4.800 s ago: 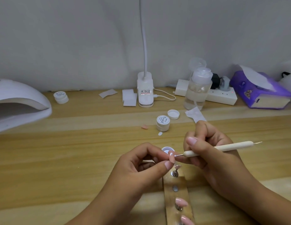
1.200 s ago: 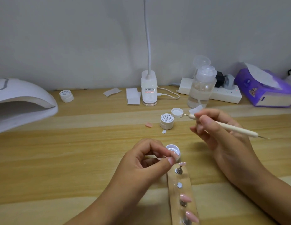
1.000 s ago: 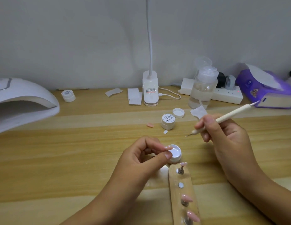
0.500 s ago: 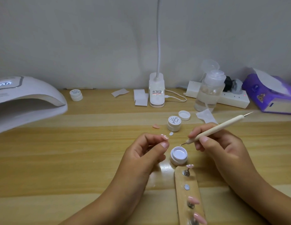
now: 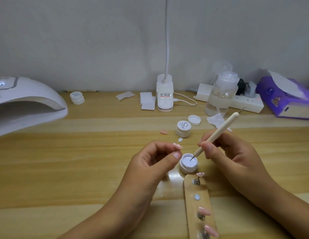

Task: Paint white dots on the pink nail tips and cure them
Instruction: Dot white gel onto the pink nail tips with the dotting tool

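The held pink tip [image 5: 177,145] sits at the end of the left hand's [image 5: 155,163] forefinger, above the thumb, with the fingers curled in a pinch around it; small pale dots show on it. Just to its right stands the open jar [image 5: 188,163] of white gel, touching the near end of the strip [image 5: 191,218]. The right hand [image 5: 234,157] grips the dotting tool [image 5: 219,133] like a pen, tilted, its metal point dipped in the gel. On the strip three more pink tips stand on pegs, the first [image 5: 200,174] just beside the jar, the other two [image 5: 204,211] [image 5: 211,230] nearer the person, with a bare round disc [image 5: 197,197] between the first and second. Farther back on the table [image 5: 81,161] are a closed jar [image 5: 183,128], a loose lid [image 5: 194,120], a stray pink tip [image 5: 164,131] and a small white chip [image 5: 180,139]. The curing lamp [image 5: 20,104] sits far left, another jar [image 5: 77,97] just beside it. Along the wall stand a desk lamp base [image 5: 165,94], paper pads [image 5: 146,102], a clear bottle [image 5: 221,95], a power strip [image 5: 250,105] and a purple tissue box [image 5: 285,100].
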`<move>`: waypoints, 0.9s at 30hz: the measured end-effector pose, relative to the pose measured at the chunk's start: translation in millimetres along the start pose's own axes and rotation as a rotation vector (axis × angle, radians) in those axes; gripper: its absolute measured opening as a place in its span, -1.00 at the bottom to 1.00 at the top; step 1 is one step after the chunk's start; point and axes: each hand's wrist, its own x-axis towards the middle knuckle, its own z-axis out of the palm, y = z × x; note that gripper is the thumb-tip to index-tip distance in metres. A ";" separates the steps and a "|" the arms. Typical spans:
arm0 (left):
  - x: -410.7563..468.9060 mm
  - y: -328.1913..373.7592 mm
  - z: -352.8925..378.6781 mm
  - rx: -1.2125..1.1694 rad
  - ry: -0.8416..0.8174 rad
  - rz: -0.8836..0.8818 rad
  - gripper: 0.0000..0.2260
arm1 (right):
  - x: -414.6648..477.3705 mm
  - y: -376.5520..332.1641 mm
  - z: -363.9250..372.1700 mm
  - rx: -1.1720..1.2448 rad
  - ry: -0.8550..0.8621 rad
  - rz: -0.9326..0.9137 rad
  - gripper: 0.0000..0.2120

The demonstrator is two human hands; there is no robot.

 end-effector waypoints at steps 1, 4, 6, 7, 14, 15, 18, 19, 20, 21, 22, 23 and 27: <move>0.0 -0.2 0.0 0.004 -0.001 0.002 -0.82 | -0.2 0.7 0.2 -0.020 -0.008 -0.014 -0.91; -0.2 -0.9 -0.4 0.002 -0.002 0.007 -0.82 | -0.4 3.3 0.3 -0.056 -0.023 -0.043 -0.93; -0.3 -0.7 -0.4 0.000 -0.004 0.010 -0.83 | 0.0 4.7 0.5 -0.063 -0.025 -0.052 -0.95; -0.4 -0.6 -0.5 0.000 -0.006 0.012 -0.83 | 0.1 5.1 0.5 -0.065 -0.025 -0.051 -0.95; -0.8 -0.3 -1.1 -0.001 -0.009 0.016 -0.83 | -0.1 4.2 0.1 -0.091 -0.064 -0.059 -0.91; -0.8 -0.3 -1.1 0.002 -0.009 0.016 -0.83 | 0.0 4.0 0.1 -0.094 -0.069 -0.060 -0.90; -0.7 -0.5 -1.3 0.002 -0.010 0.014 -0.83 | 0.3 3.6 0.0 -0.101 -0.084 -0.056 -0.87; -0.8 -0.4 -1.4 0.002 -0.010 0.013 -0.83 | 0.5 3.4 0.2 -0.102 -0.085 -0.053 -0.87; -0.9 -0.5 -1.4 0.003 -0.009 0.012 -0.84 | 0.6 3.1 0.4 -0.104 -0.085 -0.051 -0.87; -1.1 -0.5 -1.5 0.003 -0.008 0.011 -0.84 | 0.7 2.8 0.5 -0.108 -0.086 -0.049 -0.87; -1.2 -0.6 -1.6 0.003 -0.007 0.010 -0.84 | 0.8 2.5 0.6 -0.110 -0.086 -0.047 -0.87; -1.2 -0.8 -1.7 0.004 -0.007 0.010 -0.84 | 0.8 2.3 0.4 -0.113 -0.086 -0.045 -0.87; -0.8 -0.8 -1.9 0.011 -0.008 0.010 -0.84 | 0.6 1.5 0.0 -0.116 -0.102 -0.040 -0.86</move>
